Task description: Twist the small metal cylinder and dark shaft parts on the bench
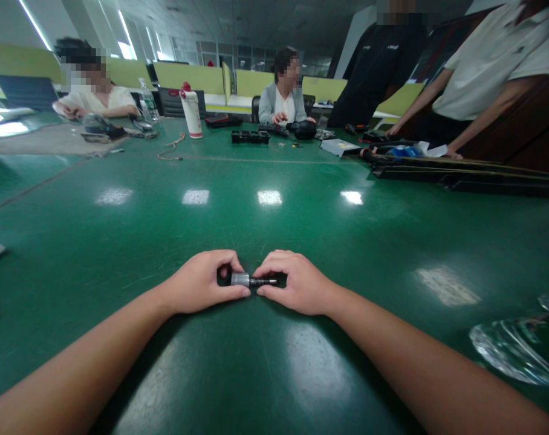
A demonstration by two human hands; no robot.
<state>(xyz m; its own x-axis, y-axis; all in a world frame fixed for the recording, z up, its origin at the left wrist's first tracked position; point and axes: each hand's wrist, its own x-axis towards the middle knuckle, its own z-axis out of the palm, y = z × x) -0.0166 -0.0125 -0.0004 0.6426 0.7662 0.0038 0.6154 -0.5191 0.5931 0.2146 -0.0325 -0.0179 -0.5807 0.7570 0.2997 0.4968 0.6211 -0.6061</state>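
Observation:
A small silver-and-black cylindrical part with a thin ribbed shaft [240, 279], like a small motor, lies level between my hands just over the green table [211, 223]. My left hand [206, 281] is closed around its silver body, thumb in front and fingers behind. Its left end is partly hidden in that hand. On the other side, my right hand [297, 283] pinches the dark ribbed section with thumb and fingertips. The bare metal tip of the shaft points right, into the hollow of my right hand.
A clear plastic bottle [519, 350] lies at the right edge. Across the table stand a white bottle with a red lid [191, 112], a black case [250, 137] and a grey metal box [340, 147]. Long dark panels [474, 172] lie at the far right. Several people are around the far side.

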